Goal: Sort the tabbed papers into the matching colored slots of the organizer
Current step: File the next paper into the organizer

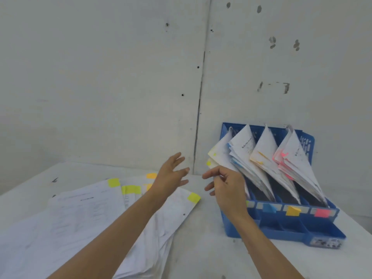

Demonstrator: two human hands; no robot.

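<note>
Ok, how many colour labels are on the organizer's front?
4, left to right on the organizer: yellow label, mostly hidden behind the right hand; blue label; orange label; pink label. The hand could hide more.

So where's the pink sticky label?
In the head view, the pink label sits at the right end of the blue organizer's front strip, beside the orange label.

The right hand [227, 190] hides most of the leftmost slot label of the organizer [281, 232] and the lower part of the yellow-tabbed papers [219, 156]; whether it pinches them cannot be told. The left forearm [128, 214] covers part of the loose pile [80, 218], which is cut off at the left and bottom edges. Print on all sheets is blurred.
</note>
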